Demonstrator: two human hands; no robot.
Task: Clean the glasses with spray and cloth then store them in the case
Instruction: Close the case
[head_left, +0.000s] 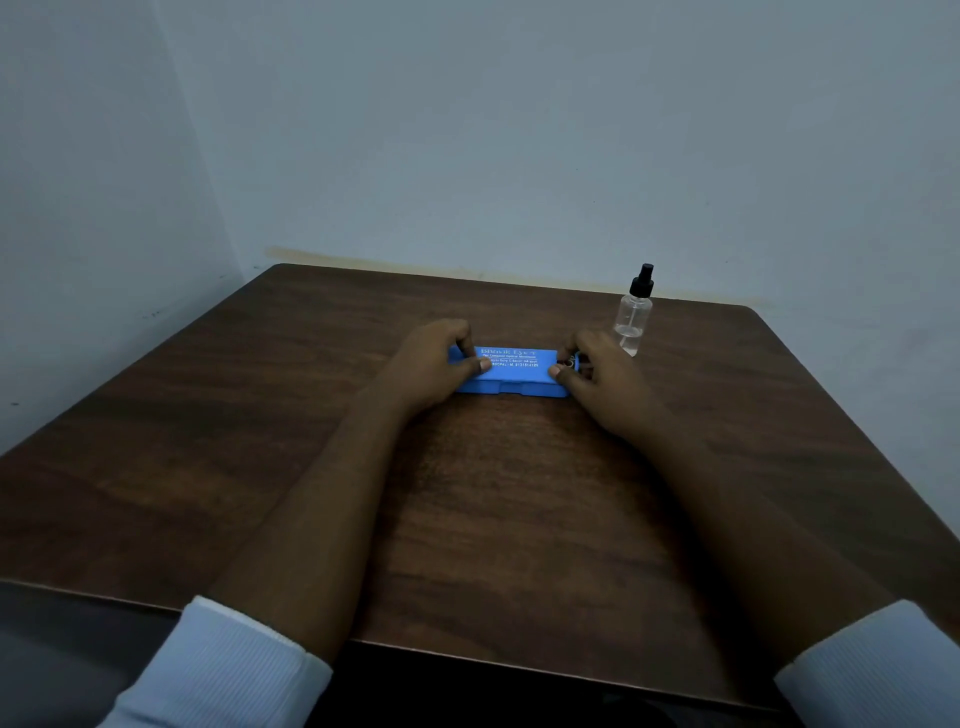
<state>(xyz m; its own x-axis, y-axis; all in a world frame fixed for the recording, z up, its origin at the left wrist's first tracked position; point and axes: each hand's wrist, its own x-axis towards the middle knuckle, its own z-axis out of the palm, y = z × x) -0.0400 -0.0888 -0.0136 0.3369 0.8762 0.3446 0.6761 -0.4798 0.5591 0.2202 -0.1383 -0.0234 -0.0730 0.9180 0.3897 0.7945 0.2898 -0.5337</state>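
Holding item one, blue case (511, 371), at centre of table (260, 467): my left hand (431, 364) curls round its nine-o'clock end, my right hand (597, 374) pinches its three-o'clock end, where a small dark object (571, 360) shows, unidentifiable. Item two, spray bottle (632, 317): upright at two o'clock of the case, ungripped. Not in sight: glasses, cloth. Lid looks shut; whether cleaning is done or pending, I cannot tell.
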